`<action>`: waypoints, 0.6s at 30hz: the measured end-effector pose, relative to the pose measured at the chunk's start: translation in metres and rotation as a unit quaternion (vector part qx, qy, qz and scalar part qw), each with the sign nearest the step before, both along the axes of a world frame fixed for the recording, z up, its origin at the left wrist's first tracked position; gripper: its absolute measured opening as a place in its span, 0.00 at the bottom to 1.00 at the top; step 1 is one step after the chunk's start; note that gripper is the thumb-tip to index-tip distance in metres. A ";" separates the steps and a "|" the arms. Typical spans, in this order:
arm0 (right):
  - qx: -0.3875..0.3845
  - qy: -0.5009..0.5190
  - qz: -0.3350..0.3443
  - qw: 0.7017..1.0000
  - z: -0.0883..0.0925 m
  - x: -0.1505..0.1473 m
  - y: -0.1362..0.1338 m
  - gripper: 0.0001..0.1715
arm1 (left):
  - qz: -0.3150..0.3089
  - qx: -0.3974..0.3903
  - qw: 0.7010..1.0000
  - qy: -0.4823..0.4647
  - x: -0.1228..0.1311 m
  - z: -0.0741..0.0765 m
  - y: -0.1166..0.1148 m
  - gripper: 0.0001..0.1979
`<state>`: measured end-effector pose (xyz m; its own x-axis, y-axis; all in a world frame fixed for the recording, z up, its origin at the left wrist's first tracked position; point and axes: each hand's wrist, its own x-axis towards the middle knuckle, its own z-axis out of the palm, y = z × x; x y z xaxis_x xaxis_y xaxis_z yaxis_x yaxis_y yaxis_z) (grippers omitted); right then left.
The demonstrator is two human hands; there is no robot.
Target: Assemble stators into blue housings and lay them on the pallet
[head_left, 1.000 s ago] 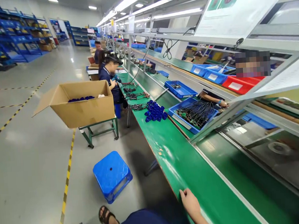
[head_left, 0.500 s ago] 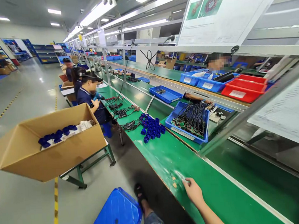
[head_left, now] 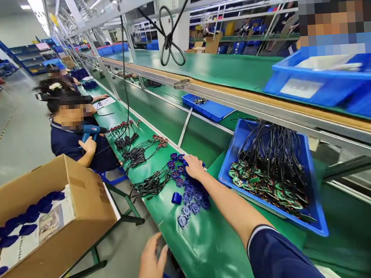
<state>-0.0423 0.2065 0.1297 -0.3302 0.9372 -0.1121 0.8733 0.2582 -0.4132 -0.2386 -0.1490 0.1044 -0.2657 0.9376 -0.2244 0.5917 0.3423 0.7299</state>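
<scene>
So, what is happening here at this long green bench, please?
The camera wearer's right hand lies on a pile of blue round parts on the green bench; whether it grips one is unclear. The left hand hangs open near the bench edge. Beside the pile lie black wire bundles and a blue bin of wired parts. A seated co-worker holds a blue tool, and a cardboard box holds more blue parts.

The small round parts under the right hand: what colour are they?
Blue; the parts show best in the head view.
</scene>
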 end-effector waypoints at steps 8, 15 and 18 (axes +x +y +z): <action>-0.091 -0.114 0.119 0.982 -0.027 -0.054 0.097 0.47 | -0.042 -0.053 0.980 0.189 0.076 0.019 0.227 0.29; -0.054 -0.143 0.181 0.972 -0.044 -0.073 0.108 0.37 | -0.028 -0.124 0.972 0.197 0.072 -0.014 0.279 0.33; -0.024 -0.139 0.170 0.975 -0.045 -0.076 0.106 0.29 | -0.045 -0.117 0.968 0.216 0.070 -0.022 0.278 0.31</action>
